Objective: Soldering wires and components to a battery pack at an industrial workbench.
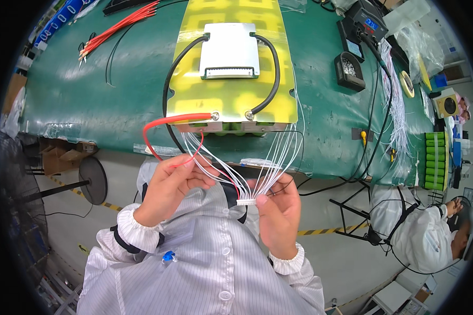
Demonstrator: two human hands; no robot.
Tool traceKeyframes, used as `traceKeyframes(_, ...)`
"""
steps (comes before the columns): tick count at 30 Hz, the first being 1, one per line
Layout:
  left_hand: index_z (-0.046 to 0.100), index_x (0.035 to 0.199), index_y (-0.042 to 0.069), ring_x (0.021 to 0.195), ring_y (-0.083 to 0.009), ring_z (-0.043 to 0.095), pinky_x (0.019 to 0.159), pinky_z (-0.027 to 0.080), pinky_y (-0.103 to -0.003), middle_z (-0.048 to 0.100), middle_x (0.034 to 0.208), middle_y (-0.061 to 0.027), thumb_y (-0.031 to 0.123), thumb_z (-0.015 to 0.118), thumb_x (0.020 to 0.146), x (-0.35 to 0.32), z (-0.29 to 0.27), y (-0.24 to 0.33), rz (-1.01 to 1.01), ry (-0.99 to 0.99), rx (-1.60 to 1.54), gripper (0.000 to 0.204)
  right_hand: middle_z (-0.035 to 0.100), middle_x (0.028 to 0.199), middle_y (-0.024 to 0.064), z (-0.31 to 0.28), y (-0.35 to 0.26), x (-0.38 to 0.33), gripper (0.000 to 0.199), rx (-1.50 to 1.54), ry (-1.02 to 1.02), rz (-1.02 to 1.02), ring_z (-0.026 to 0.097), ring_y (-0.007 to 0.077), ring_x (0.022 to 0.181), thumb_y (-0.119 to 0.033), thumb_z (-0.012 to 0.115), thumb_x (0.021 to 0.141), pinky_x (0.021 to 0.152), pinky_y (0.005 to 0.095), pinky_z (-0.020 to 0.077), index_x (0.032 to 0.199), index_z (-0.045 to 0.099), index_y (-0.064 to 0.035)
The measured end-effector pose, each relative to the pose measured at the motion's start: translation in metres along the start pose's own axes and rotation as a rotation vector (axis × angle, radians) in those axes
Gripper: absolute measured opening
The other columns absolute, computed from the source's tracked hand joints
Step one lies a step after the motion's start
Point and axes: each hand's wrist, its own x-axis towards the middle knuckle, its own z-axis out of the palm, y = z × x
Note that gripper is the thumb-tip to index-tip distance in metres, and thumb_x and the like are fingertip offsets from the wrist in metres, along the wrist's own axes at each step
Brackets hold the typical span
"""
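A battery pack [234,100] with a yellow sheet over green cells lies at the table's front edge. On top sits a white circuit module [229,44] with two black cables. A thick red cable [181,116] is bolted to the pack's near end. Two fans of thin white wires [281,157] drop from that end and meet at a white connector [246,201]. My right hand [279,218] pinches this connector between thumb and fingers. My left hand [171,184] is closed on a thin red wire [198,149], its fingers beside the left fan of white wires.
Red cables [122,26] lie at the far left of the green table [126,105]. To the right are a black box of small parts [349,71], a soldering station [365,23], a bundle of white wires [398,100] and a tape roll [407,84]. Another person [425,236] sits at right.
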Motion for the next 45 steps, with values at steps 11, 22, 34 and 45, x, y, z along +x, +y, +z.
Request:
traceKeyframes(11,0.06,0.096,-0.001,0.073,-0.0196,0.065,0.068,0.051,-0.03,0.068,0.083,-0.0144,0.031,0.04,0.104,-0.007,-0.011,0.004,0.189,0.129,0.078,0.038,0.054,0.12,0.0152,0.008,-0.004,-0.006,0.043,0.037,0.02,0.01,0.06,0.0286,0.109,0.003,0.062,0.085,0.094,0.0405,0.0484,0.122,0.041,0.0026)
traceKeyframes(22,0.063,0.098,-0.003,0.07,-0.0081,0.057,0.06,0.045,-0.022,0.061,0.088,-0.004,0.002,0.06,0.09,-0.013,-0.008,0.024,0.463,0.022,0.19,0.01,0.055,0.119,0.0146,0.013,-0.003,-0.008,0.048,-0.079,0.031,-0.032,0.06,0.0254,0.108,-0.002,0.061,0.085,0.093,0.0394,0.0492,0.127,0.038,0.0033)
traceKeyframes(34,0.062,0.107,-0.004,0.071,-0.0083,0.064,0.057,0.044,-0.02,0.068,0.088,-0.0094,0.01,0.056,0.094,0.0,0.01,0.025,0.322,-0.056,0.223,0.02,0.061,0.093,0.0079,-0.022,-0.061,0.008,0.035,-0.736,0.259,-0.071,0.061,0.0156,0.089,-0.02,0.059,0.094,0.071,0.0259,0.05,0.115,0.053,0.008)
traceKeyframes(45,0.068,0.088,-0.005,0.042,-0.001,0.03,0.047,0.028,-0.019,0.064,0.06,-0.0074,0.027,0.059,0.095,0.024,0.041,0.032,0.409,0.333,0.137,0.034,0.048,0.096,0.0112,-0.039,-0.152,0.202,0.041,0.541,0.033,-0.395,0.057,0.0185,0.084,-0.01,0.072,0.086,0.073,0.0257,0.0557,0.113,0.043,0.0008)
